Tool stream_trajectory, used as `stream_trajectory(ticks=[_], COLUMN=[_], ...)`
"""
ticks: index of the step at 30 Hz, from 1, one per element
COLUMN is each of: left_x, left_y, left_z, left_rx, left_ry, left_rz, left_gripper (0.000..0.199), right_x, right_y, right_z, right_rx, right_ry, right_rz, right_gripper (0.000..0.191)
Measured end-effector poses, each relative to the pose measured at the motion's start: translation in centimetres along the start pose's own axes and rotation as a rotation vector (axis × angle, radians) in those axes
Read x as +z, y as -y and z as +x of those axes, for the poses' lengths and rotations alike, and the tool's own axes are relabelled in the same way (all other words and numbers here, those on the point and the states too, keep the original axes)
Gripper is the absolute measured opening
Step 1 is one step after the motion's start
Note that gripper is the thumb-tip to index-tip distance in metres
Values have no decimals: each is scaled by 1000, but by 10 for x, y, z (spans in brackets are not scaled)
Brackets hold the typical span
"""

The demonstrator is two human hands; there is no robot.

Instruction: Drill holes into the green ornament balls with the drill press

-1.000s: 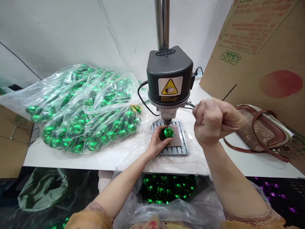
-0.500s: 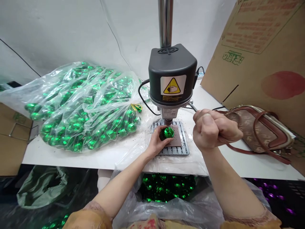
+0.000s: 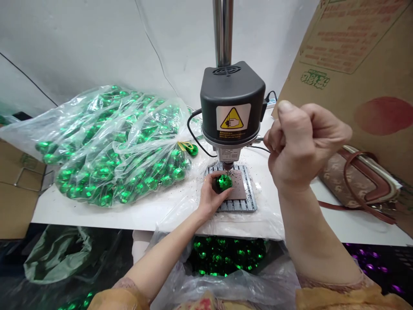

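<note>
Between the thumb and fingers of my left hand (image 3: 211, 194) is a shiny green faceted ball (image 3: 223, 182). It is over a flat brownish pad (image 3: 238, 188) on the slotted metal base (image 3: 251, 200) of a small drill press (image 3: 232, 103). The chuck (image 3: 228, 165) is just above and behind the ball; whether the bit touches it I cannot tell. My right hand (image 3: 301, 144) is a fist wrapped round the press's feed lever (image 3: 259, 139), whose grip end is hidden by the fingers. Dark shavings lie scattered round the base.
Left of the press lies a clear plastic bag (image 3: 119, 146) full of green balls. Below the table edge, an open bag holds more green balls (image 3: 226, 255). A brown handbag (image 3: 358, 181) and a large cardboard box (image 3: 348, 82) stand on the right. Purple balls (image 3: 371, 262) show lower right.
My right hand has risen with the lever, coming nearer the camera. The chuck is up off the ball. My left hand has shifted the ball slightly left and towards me, turning it.
</note>
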State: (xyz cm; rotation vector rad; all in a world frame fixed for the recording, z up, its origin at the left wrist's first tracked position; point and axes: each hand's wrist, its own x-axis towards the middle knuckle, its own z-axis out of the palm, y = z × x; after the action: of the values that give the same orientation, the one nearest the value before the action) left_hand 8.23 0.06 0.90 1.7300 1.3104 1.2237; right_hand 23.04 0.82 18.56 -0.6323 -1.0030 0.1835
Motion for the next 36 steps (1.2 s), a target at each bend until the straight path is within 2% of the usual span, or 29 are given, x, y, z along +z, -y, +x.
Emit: stream_trajectory(ticks=[1,2,3,6,7,8,9,11,14,15,17,19,22,25,30,33,36], left_x=[-7,-15,-25,-57,-67,-75,-81,-87,-82,-78,-68,-60,-55,-58,-77,-84,-77], left_y=[-6,-13,-19,-32,-34,-35,-36,-32,-15,-8,9,25,43,49,35,25,22], left_z=[-9,-20,-33,-71,-80,-83,-82,-60,8,36,91,134,166,162,108,71,44], left_rx=[7,25,60,261,326,374,398,386,293,267,232,192,148,189,212,149,-16], left_ry=[-1,59,184,713,825,877,870,723,319,247,160,83,-21,47,124,219,303], left_rz=[73,149,223,469,545,594,608,560,508,516,518,493,423,476,472,233,-94], left_gripper=[46,45,46,49,48,46,41,27,17,17,15,20,30,25,43,49,55], right_x=[2,4,4,3,3,2,3,3,4,4,4,3,3,3,4,3,2], right_y=[2,2,2,-1,-1,-1,-1,0,0,0,-1,-1,-1,-1,-1,0,1], right_z=[5,8,10,9,8,7,6,5,5,5,5,5,5,5,4,4,4], right_rx=[12,21,23,3,-2,-5,-7,-10,-19,-22,-30,-34,-35,-31,-57,-49,-21], right_ry=[3,8,13,20,22,21,15,4,-9,-9,-8,-1,11,6,-1,4,9], right_rz=[4,11,22,62,60,53,42,30,44,49,55,54,58,64,89,80,63], right_gripper=[45,45,44,43,43,43,43,43,43,43,43,43,44,45,43,43,43])
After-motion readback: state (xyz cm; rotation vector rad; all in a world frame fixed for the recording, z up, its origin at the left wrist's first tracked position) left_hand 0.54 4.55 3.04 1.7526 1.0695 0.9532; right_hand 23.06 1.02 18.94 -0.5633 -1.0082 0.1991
